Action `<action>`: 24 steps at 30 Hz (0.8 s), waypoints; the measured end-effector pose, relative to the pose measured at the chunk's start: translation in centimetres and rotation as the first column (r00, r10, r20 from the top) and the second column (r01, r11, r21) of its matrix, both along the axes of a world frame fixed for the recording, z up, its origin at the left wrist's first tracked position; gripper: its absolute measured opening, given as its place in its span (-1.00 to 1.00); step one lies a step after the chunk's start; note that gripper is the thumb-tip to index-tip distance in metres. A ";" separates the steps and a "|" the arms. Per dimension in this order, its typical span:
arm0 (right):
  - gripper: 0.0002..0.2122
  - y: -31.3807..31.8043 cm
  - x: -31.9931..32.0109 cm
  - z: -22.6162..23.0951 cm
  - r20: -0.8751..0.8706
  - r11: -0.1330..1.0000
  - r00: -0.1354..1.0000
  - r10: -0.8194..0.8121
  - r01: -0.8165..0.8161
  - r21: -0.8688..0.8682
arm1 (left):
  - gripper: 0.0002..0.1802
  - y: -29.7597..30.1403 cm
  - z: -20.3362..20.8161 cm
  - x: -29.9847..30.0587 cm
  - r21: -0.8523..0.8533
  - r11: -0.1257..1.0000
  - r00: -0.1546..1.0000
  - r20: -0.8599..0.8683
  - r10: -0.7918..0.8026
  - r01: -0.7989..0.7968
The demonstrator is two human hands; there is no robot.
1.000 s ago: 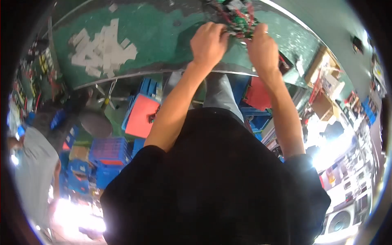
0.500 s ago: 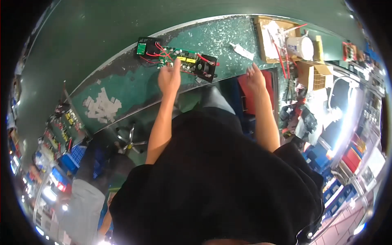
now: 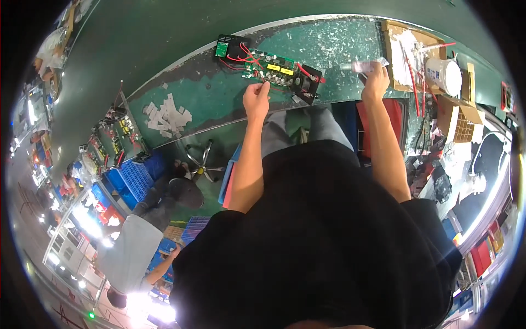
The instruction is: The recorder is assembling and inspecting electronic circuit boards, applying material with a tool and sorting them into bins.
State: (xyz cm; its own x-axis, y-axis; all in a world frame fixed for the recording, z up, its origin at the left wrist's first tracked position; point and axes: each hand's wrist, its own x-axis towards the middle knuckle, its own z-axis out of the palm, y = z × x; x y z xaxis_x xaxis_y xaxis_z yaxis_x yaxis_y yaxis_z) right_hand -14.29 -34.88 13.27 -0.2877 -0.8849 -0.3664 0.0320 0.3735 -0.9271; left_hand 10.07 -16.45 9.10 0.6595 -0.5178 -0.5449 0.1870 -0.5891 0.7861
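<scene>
A green circuit board assembly [image 3: 274, 68] with red wires and a black end piece lies on the green workbench [image 3: 208, 96]. My left hand [image 3: 256, 98] rests at the board's near edge, fingers curled against it. My right hand [image 3: 376, 77] is off to the right of the board, closed on a small clear tube-like item [image 3: 359, 66] that sticks out to the left of the fingers.
A cardboard tray [image 3: 408, 49] with a white cup [image 3: 445, 75] and red wires sits at the right. Scraps of white tape [image 3: 167, 116] lie on the bench's left part. Blue crates [image 3: 129, 181] and a stool [image 3: 200, 162] stand on the floor; another person [image 3: 134, 252] works at lower left.
My right hand has reached right and up from the bench edge and taken the small clear item. My left hand stays at the board. The view has shifted.
</scene>
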 end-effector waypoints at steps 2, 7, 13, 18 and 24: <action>-0.82 1.3 0.6 2.2 0.226 0.994 0.968 0.109 -0.111 -0.003 | -0.66 0.2 -0.1 0.0 -0.025 1.000 1.000 0.004 -0.016 0.016; -0.80 4.2 4.4 4.4 0.357 0.978 0.913 0.197 -0.209 -0.003 | -0.65 1.6 -1.9 0.6 -0.070 0.985 0.962 0.237 -0.135 0.155; -0.74 7.0 10.4 6.2 0.438 0.944 0.860 0.260 -0.322 0.072 | -0.70 1.9 -0.1 0.7 -0.084 0.985 0.979 0.148 -0.138 0.151; -0.82 8.6 13.1 5.0 0.478 0.895 0.815 0.326 -0.429 0.122 | -0.66 1.8 0.9 1.0 -0.118 0.992 0.996 -0.071 -0.056 0.048; -0.76 9.4 15.4 5.2 0.217 0.867 0.925 0.311 -0.370 0.335 | -0.65 0.8 0.0 0.8 -0.136 0.990 0.999 -0.026 -0.042 0.038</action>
